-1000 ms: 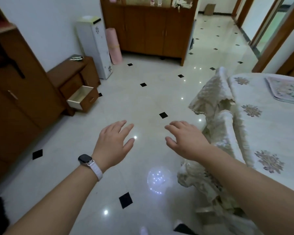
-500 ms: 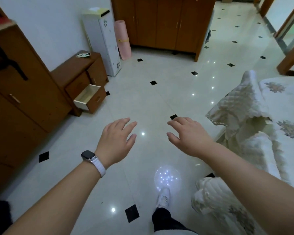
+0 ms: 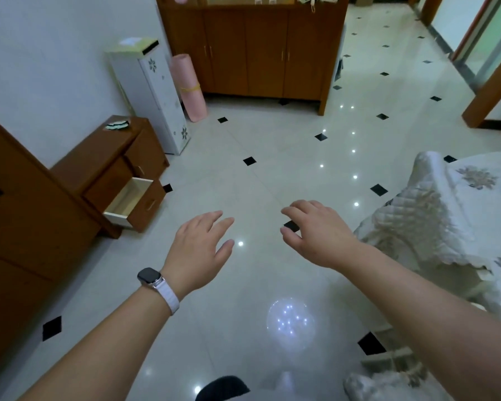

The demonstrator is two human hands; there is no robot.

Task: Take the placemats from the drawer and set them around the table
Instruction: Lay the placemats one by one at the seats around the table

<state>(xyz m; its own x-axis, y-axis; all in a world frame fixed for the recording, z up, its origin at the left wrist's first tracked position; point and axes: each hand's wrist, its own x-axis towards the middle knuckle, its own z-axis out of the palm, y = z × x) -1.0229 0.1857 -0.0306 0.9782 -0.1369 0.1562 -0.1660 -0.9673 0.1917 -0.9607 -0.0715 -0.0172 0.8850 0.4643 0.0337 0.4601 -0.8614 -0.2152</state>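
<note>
A person crosses a polished tile floor (image 3: 272, 175) with both arms stretched forward. The left hand (image 3: 198, 250) and the right hand (image 3: 315, 233) are held palm down and apart, with the fingers loose and nothing in either. A watch (image 3: 149, 277) on a white band sits on the left wrist.

The open drawer (image 3: 130, 201), the lower one of a low wooden cabinet (image 3: 99, 157) against the left wall, juts out over the floor well ahead of the left hand. Only its pale inner wall shows from this angle, so it is unclear whether any placemats lie inside. None can be seen anywhere in the room.

The desk (image 3: 498, 204), under a flowered cloth, fills the right edge just beside the right forearm, and quilted covers (image 3: 417, 221) hang at its near side.

The empty, raised hands and the drawer left pulled out suggest a walk to fetch mats, with the reach into the drawer to come next. A white narrow cabinet (image 3: 154, 96), a rolled pink mat (image 3: 190, 88) and a wooden sideboard (image 3: 258, 50) stand along the far walls.
</note>
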